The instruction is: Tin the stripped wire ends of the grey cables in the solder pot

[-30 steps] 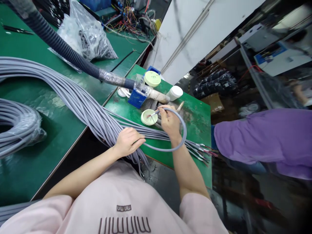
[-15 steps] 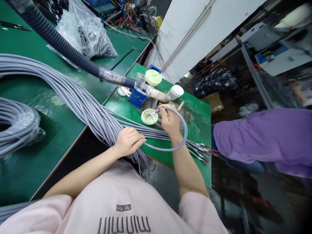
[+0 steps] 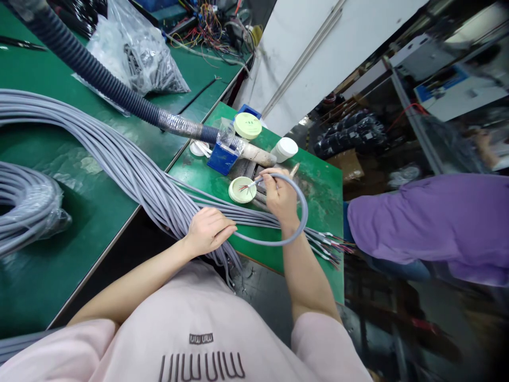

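Observation:
My right hand [image 3: 281, 195] pinches a grey cable [image 3: 305, 204] close to its stripped end. Thin coloured wires [image 3: 247, 187] fan out from that end, over a shallow pale-yellow dish [image 3: 237, 196]; whether they touch its contents I cannot tell. The cable bends in a loop round my right wrist and runs back to my left hand [image 3: 210, 231], whose fingers are closed around it. Under my left hand lies a thick bundle of grey cables [image 3: 131, 167]. Their stripped ends [image 3: 332, 246] spread at the right edge of the green bench.
A dark ribbed hose [image 3: 119, 95] crosses above the table to a blue block [image 3: 222, 158]. Close by stand a pale-yellow lid [image 3: 247, 126] and a white tub [image 3: 285, 149]. At left lies a wrapped cable coil [image 3: 29, 207]. A person in purple [image 3: 429, 228] is at right.
My right hand has shifted slightly to the right with the cable end, its wires still over the dish. My left hand keeps its hold; the view has moved slightly.

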A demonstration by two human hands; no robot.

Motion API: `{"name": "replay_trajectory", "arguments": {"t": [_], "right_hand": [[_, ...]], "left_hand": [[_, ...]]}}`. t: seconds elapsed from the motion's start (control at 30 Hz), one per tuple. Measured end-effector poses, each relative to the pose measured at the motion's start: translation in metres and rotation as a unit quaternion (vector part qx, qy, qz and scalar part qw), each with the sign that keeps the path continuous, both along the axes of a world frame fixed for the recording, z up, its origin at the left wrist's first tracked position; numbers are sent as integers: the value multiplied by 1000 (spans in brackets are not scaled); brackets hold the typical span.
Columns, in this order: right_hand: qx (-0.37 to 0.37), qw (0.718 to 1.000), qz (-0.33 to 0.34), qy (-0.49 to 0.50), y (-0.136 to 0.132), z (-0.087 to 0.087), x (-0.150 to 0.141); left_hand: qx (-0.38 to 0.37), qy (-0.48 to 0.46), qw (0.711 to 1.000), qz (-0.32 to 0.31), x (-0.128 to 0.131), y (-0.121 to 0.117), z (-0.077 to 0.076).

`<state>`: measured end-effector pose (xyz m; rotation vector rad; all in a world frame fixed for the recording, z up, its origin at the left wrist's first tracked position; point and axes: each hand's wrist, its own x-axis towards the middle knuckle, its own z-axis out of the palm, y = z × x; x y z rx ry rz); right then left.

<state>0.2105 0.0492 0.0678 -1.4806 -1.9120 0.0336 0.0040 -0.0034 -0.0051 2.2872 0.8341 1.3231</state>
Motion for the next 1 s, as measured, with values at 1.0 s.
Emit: {"name": "replay_trajectory", "arguments": {"t": [1.0], "right_hand": [[-46,976,-176,-121,51,-30,93]], "left_hand": [[61,-27,997,29,2,2,4]]}}
